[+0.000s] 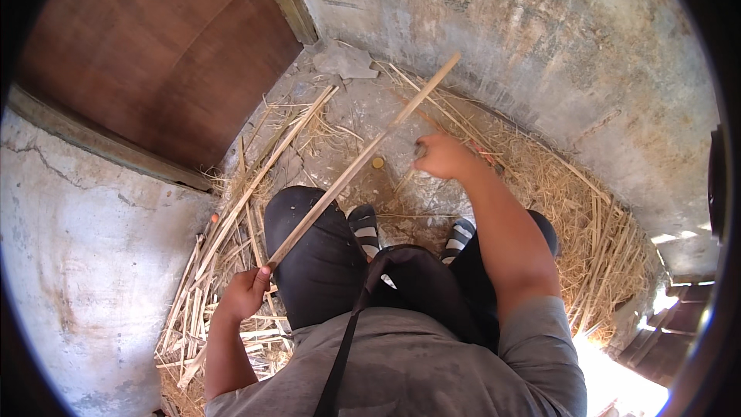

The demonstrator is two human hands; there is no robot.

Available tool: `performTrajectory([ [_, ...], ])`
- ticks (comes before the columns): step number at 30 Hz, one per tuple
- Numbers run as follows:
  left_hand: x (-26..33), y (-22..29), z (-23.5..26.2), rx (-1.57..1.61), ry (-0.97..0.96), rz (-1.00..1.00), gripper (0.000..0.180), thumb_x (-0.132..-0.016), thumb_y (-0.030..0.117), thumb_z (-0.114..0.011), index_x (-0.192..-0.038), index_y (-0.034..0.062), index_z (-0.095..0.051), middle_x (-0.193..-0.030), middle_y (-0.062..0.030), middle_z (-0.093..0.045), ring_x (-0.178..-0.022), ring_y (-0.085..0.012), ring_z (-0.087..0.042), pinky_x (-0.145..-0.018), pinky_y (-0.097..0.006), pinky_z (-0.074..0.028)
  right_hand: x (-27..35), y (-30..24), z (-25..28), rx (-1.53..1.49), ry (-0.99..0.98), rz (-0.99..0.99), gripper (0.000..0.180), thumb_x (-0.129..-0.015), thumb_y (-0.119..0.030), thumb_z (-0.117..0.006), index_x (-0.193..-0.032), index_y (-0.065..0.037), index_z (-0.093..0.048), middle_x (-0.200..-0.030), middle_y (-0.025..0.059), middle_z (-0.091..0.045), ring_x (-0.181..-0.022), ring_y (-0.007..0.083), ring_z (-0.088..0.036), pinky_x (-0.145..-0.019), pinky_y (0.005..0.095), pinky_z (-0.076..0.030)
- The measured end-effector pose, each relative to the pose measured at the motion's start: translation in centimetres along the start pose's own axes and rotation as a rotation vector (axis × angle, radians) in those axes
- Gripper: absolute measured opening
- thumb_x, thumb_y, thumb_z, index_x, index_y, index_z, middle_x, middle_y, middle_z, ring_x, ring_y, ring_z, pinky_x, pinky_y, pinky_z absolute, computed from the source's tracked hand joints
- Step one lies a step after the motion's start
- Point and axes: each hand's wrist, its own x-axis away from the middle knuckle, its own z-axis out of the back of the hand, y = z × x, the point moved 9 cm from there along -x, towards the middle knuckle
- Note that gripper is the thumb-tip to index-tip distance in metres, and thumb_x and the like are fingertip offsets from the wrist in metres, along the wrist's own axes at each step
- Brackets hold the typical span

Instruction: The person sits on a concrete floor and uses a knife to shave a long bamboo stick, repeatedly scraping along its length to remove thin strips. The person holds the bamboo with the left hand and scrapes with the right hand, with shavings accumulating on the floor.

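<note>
My left hand is closed on the lower end of a long, flat bamboo strip. The strip slants up and away to the right, passing over my left knee, and its far end stands in front of the back wall. To the right of the strip, my right hand is closed around a thin, narrow object that points down toward the floor. That object is too blurred to name. A gap shows between the right hand and the strip.
Split strips lie piled along my left side. Fine shavings and more strips heap up on the right by the stained wall. A small yellow round thing lies on the floor ahead of my striped sandals. A brown door stands at far left.
</note>
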Motion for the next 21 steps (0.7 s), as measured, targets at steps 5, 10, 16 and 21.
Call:
performTrajectory([
  [5, -0.5, 0.5, -0.4, -0.055, 0.043, -0.031, 0.061, -0.107, 0.054, -0.045, -0.103, -0.0008, -0.072, -0.077, -0.0222, -0.068, -0.076, -0.0398, -0.069, -0.072, -0.045, -0.053, 2.7, -8.2, -2.6, 0.108, -0.285, 0.164, 0.053, -0.078, -0.032, -0.076, -0.123, -0.004, -0.07, -0.121, 0.0231, -0.069, -0.115, 0.0411, -0.065, -0.099, 0.0458, -0.052],
  [10, -1.4, 1.9, -0.8, -0.151, 0.156, -0.111, 0.059, -0.107, 0.051, -0.046, -0.092, -0.0015, -0.067, -0.072, -0.0265, -0.065, -0.075, -0.0496, -0.065, -0.067, -0.052, -0.05, 0.8, -2.5, -3.3, 0.006, -0.253, 0.109, 0.049, -0.077, -0.028, -0.073, -0.121, -0.008, -0.071, -0.11, 0.0221, -0.071, -0.109, 0.0392, -0.067, -0.094, 0.0481, -0.054],
  [16, -0.6, 2.0, -1.0, -0.12, 0.19, -0.098, 0.054, -0.107, 0.047, -0.049, -0.088, -0.0014, -0.065, -0.074, -0.0284, -0.064, -0.077, -0.0516, -0.064, -0.066, -0.053, -0.05, 2.5, -7.8, -2.2, 0.091, -0.175, 0.185, 0.044, -0.077, -0.024, -0.071, -0.117, -0.008, -0.074, -0.103, 0.0233, -0.071, -0.104, 0.0405, -0.068, -0.093, 0.0476, -0.054],
  [21, -0.9, 2.7, -0.9, -0.168, 0.237, -0.142, 0.052, -0.105, 0.046, -0.054, -0.083, -0.0009, -0.062, -0.073, -0.0277, -0.064, -0.075, -0.0514, -0.064, -0.065, -0.055, -0.048, 0.1, -1.2, -0.3, 0.015, 0.037, 0.036, 0.042, -0.079, -0.028, -0.068, -0.114, -0.005, -0.074, -0.112, 0.0202, -0.071, -0.11, 0.0374, -0.066, -0.094, 0.0466, -0.054],
])
